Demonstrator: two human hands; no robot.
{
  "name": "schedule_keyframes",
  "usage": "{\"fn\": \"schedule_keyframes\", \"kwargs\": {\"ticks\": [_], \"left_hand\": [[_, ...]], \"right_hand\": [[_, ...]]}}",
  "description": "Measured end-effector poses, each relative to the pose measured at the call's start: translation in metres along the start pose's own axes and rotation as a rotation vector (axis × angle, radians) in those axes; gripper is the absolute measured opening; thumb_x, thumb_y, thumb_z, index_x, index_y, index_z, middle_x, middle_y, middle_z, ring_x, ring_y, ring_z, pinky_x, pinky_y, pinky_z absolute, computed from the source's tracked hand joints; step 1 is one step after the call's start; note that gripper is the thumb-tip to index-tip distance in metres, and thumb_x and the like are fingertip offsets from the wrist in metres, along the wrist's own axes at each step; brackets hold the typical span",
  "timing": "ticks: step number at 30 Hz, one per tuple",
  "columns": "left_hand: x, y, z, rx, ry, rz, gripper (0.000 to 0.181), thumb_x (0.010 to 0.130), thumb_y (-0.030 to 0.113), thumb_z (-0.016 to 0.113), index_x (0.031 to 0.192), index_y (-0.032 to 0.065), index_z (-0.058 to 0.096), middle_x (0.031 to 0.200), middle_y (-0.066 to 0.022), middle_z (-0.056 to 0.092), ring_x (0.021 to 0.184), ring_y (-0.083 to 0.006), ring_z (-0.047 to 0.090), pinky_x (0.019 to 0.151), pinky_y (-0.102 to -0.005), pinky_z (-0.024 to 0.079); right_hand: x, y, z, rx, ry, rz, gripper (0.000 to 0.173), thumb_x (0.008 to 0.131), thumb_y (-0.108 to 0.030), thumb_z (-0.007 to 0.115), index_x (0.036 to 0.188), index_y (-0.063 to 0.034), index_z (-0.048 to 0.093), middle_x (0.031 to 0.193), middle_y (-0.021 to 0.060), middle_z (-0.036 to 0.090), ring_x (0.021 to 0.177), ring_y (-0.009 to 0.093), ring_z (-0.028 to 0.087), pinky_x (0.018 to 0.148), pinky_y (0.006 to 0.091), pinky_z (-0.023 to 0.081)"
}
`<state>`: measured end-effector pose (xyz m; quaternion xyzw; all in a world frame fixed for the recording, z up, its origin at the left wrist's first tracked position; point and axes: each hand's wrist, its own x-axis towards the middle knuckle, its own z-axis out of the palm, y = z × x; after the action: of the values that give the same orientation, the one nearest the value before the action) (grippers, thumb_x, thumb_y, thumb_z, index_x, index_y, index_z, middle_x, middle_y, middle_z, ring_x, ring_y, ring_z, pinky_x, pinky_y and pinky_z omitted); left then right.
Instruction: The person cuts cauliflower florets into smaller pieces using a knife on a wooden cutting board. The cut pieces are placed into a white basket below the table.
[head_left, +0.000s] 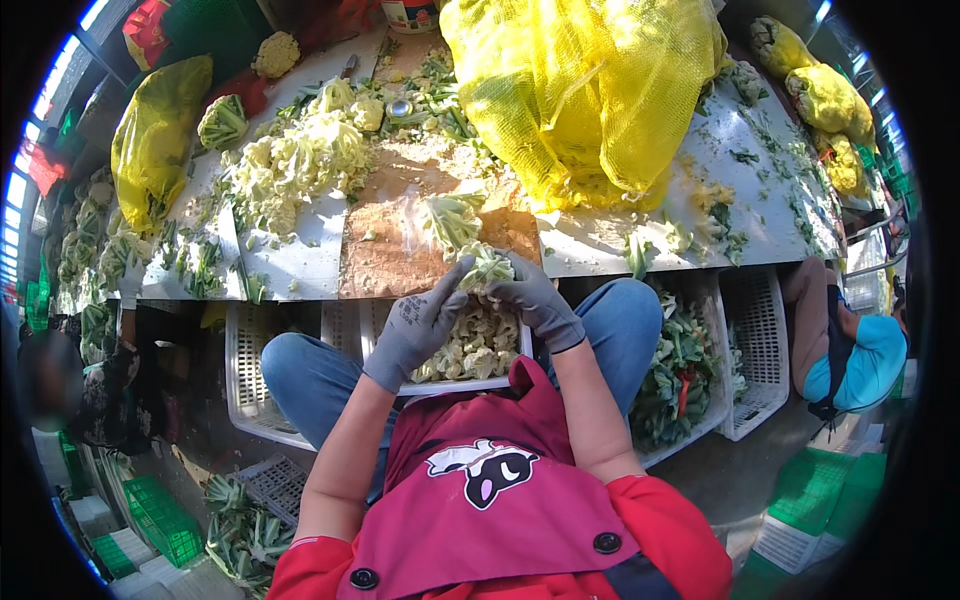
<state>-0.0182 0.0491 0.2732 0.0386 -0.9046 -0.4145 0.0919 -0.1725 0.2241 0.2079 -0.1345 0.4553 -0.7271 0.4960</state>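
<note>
My left hand (418, 324), in a grey glove, has its thumb and fingers against the near left side of a cauliflower piece (487, 271). The grey-gloved right hand (541, 300) grips the same piece from the right. Both hands hold it just past the table's near edge, above a white plastic crate (527, 339) between my knees. Cut cauliflower florets (469, 352) fill that crate. Just beyond my fingers, a cauliflower stem with pale leaves (452, 219) lies on a brown board (390, 255). The undersides of both hands are hidden.
A large yellow mesh sack (585, 97) stands on the table, right of centre. Trimmed cauliflower pieces (300, 165) are heaped at left, with a knife (349, 66) behind. A crate of green leaves (675, 375) sits by my right knee. Other people work at both sides.
</note>
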Motion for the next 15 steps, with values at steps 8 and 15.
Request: {"fn": "schedule_keyframes", "kwargs": {"ticks": [8, 15], "left_hand": [[-0.043, -0.038, 0.030, -0.690, 0.204, -0.469, 0.049, 0.109, 0.040, 0.050, 0.150, 0.0139, 0.049, 0.067, -0.0073, 0.059, 0.051, -0.0208, 0.058, 0.048, -0.0332, 0.047], [-0.070, -0.035, 0.024, -1.031, 0.233, -0.611, 0.055, 0.110, 0.044, 0.047, 0.151, 0.0061, 0.048, 0.062, 0.0013, 0.048, 0.044, -0.0080, 0.041, 0.040, -0.0248, 0.035]], "right_hand": [[-0.009, 0.029, 0.002, -0.138, -0.098, 0.005, 0.063, 0.084, -0.003, 0.073, 0.144, -0.0029, 0.055, 0.118, 0.0026, 0.070, 0.095, 0.009, 0.066, 0.078, 0.0244, 0.055], [-0.012, 0.053, 0.007, -0.447, -0.135, -0.187, 0.080, 0.078, -0.012, 0.077, 0.152, -0.0056, 0.046, 0.151, 0.0127, 0.050, 0.135, 0.021, 0.051, 0.117, 0.0363, 0.038]]}}
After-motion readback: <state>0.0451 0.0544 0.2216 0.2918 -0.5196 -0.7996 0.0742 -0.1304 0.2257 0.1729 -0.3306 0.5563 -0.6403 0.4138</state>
